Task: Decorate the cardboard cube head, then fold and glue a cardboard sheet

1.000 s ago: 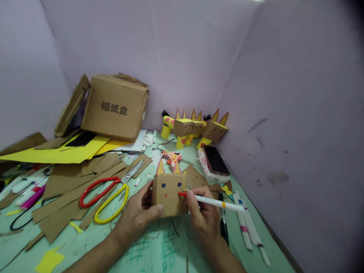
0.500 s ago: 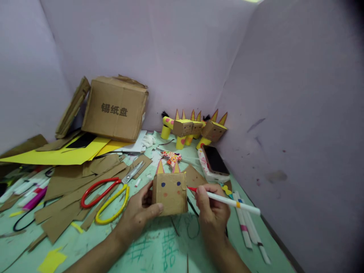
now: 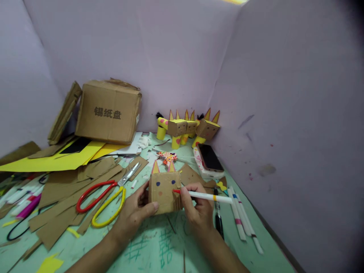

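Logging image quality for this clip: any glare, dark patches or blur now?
Head view: bright yellowish strip at the top edge, black shading in the upper right corner; lettering on the large cardboard box legible, purple marker at left soft.

The cardboard head [image 3: 163, 199] (yellow-eared, blue-eyed) is held upright, a red-tipped white marker [image 3: 203, 195] nearly level at its face.

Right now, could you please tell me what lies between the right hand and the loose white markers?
A black pen lies there, and the held marker reaches over that stretch, in the head view.
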A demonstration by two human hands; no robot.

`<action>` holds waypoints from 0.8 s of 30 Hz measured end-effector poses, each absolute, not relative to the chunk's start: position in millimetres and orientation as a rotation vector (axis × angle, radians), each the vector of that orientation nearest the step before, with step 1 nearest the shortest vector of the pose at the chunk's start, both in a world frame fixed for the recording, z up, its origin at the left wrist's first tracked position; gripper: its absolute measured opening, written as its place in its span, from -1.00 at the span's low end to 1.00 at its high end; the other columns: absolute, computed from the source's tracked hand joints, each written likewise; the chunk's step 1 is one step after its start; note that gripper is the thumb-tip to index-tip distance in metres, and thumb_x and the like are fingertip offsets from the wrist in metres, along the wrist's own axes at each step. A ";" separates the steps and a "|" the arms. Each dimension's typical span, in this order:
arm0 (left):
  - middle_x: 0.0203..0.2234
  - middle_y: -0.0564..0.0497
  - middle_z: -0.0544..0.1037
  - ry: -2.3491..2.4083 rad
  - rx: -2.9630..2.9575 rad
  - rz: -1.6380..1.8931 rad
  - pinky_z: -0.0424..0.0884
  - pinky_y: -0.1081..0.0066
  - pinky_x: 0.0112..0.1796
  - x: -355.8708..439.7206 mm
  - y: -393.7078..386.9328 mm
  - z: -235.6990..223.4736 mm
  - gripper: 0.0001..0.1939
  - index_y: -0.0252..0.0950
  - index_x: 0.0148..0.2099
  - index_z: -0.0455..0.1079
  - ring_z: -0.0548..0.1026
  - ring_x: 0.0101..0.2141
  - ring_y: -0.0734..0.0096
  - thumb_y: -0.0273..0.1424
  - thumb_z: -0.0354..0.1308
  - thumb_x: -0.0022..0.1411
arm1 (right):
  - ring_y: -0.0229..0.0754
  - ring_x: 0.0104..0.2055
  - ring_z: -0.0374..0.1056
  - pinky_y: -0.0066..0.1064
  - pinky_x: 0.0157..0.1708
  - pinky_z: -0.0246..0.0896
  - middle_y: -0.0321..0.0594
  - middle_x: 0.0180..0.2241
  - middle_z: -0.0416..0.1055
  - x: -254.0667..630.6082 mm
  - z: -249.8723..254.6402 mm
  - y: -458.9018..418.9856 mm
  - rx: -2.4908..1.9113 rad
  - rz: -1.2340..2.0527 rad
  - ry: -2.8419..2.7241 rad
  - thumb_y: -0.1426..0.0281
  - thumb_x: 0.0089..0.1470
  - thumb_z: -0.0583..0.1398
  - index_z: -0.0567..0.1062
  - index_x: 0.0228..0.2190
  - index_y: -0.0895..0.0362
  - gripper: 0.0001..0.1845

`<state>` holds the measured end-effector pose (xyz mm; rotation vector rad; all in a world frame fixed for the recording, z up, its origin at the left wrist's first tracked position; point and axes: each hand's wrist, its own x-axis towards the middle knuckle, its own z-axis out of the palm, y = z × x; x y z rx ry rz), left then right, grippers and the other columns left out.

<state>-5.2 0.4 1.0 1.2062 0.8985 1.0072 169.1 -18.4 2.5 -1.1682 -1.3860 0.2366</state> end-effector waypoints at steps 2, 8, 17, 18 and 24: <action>0.00 -0.12 0.49 0.919 1.219 1.015 0.38 0.25 -0.05 -5.3 0.2 0.7 -0.25 -0.36 0.20 0.18 0.39 0.04 -0.02 -0.25 0.28 -0.03 | -0.33 -0.68 0.20 -0.53 -0.68 0.09 -0.42 -0.70 0.28 169.1 0.9 -18.3 -1.167 0.237 -1.406 0.36 0.12 0.11 0.37 -0.52 0.11 -0.80; 0.01 -0.13 0.48 0.905 1.194 1.032 0.38 0.26 -0.04 -4.6 -0.2 -1.4 -0.21 -0.37 0.23 0.15 0.42 0.01 0.01 -0.26 0.28 -0.03 | -0.35 -0.69 0.20 -0.55 -0.69 0.08 -0.43 -0.70 0.27 168.7 -0.7 -19.2 -1.175 0.253 -1.440 0.36 0.14 0.11 0.36 -0.51 0.10 -0.80; 0.00 -0.16 0.49 0.907 1.199 1.027 0.38 0.23 -0.05 -4.5 -0.2 0.4 -0.25 -0.38 0.21 0.17 0.44 -0.02 0.00 -0.28 0.27 -0.02 | -0.32 -0.68 0.18 -0.51 -0.68 0.06 -0.42 -0.70 0.26 169.9 1.4 -19.6 -1.185 0.216 -1.436 0.35 0.13 0.11 0.37 -0.53 0.10 -0.79; 0.00 -0.15 0.49 0.908 1.199 1.025 0.39 0.23 -0.05 -4.5 -0.3 0.8 -0.25 -0.37 0.20 0.18 0.44 -0.02 0.00 -0.28 0.28 -0.02 | -0.32 -0.68 0.18 -0.51 -0.68 0.06 -0.43 -0.71 0.25 169.7 1.4 -19.8 -1.178 0.215 -1.429 0.36 0.13 0.11 0.37 -0.52 0.10 -0.80; 0.00 -0.14 0.49 0.904 1.210 1.021 0.39 0.22 -0.05 -4.2 -0.9 2.2 -0.26 -0.36 0.20 0.17 0.44 -0.02 0.00 -0.27 0.26 -0.01 | -0.34 -0.69 0.19 -0.53 -0.68 0.08 -0.43 -0.69 0.27 168.7 0.7 -20.5 -1.146 0.220 -1.457 0.38 0.12 0.11 0.36 -0.50 0.10 -0.83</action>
